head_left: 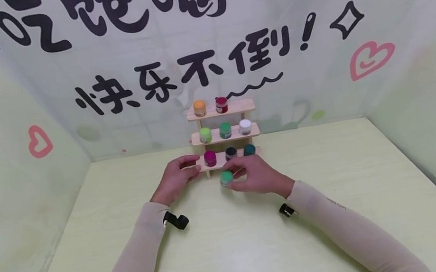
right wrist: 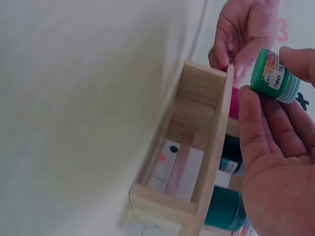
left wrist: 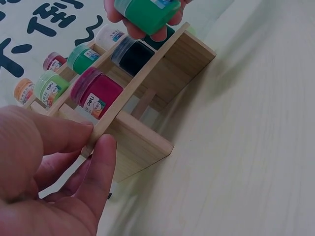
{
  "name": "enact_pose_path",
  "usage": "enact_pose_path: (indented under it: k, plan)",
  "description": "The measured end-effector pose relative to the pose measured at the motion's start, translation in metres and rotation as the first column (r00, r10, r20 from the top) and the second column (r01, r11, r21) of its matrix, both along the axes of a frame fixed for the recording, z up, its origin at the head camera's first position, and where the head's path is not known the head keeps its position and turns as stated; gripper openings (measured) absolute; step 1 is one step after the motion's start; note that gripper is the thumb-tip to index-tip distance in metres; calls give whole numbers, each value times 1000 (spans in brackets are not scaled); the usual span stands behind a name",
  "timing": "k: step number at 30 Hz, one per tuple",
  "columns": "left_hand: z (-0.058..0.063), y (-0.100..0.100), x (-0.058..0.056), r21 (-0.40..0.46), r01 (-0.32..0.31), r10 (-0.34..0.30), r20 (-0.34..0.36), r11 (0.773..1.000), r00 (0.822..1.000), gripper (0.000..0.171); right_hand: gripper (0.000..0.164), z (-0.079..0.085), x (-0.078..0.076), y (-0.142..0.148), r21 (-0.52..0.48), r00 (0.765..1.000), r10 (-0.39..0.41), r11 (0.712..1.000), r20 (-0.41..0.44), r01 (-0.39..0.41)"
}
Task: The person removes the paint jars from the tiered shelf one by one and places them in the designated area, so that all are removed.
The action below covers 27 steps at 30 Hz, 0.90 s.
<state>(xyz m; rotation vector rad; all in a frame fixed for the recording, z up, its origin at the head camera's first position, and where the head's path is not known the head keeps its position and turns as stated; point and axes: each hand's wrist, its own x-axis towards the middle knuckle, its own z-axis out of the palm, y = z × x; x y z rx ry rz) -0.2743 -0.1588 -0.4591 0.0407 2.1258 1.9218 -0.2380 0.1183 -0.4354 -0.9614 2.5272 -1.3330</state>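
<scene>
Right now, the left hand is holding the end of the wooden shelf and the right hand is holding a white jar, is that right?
Not quite: the right hand holds a green jar, not a white one, as the right wrist view shows. The left hand does hold the end of the wooden shelf.

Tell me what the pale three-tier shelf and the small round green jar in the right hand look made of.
Pale three-tier shelf: seemingly wood, matte and apparently unpainted, with faint grain showing. Small round green jar: probably plastic, smooth with a soft sheen and a translucent-looking lid; glass remains possible.
</scene>
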Motion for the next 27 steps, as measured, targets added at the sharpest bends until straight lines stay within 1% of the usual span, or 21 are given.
enact_pose_path:
  k: [5,8,12,16,20,24,27]
  plan:
    - [0,0,0,4,9,-9,-7,1000,1000,43,42,-6,5,-11,17,996,41,999,81,-42]
    - [-1,0,-1,-9,8,-8,-7,1000,1000,43,43,-8,6,-18,16,992,60,998,111,-62]
    - [-3,-2,-2,-26,11,-11,-4,1000,1000,42,38,-9,8,-25,30,987,84,996,138,-89]
    - [-4,-2,-2,-31,12,-12,-5,999,1000,41,31,-11,8,-29,74,980,112,989,165,-125]
    - [-2,-1,-2,-57,11,-13,-27,998,1000,40,30,-11,7,-32,117,974,134,981,183,-157]
    - [-2,0,-3,-77,16,-20,-42,997,999,40,31,-10,6,-34,153,975,124,976,184,-152]
    - [-3,0,-3,-76,16,-19,-41,997,999,40,31,-9,5,-37,165,976,115,975,186,-147]
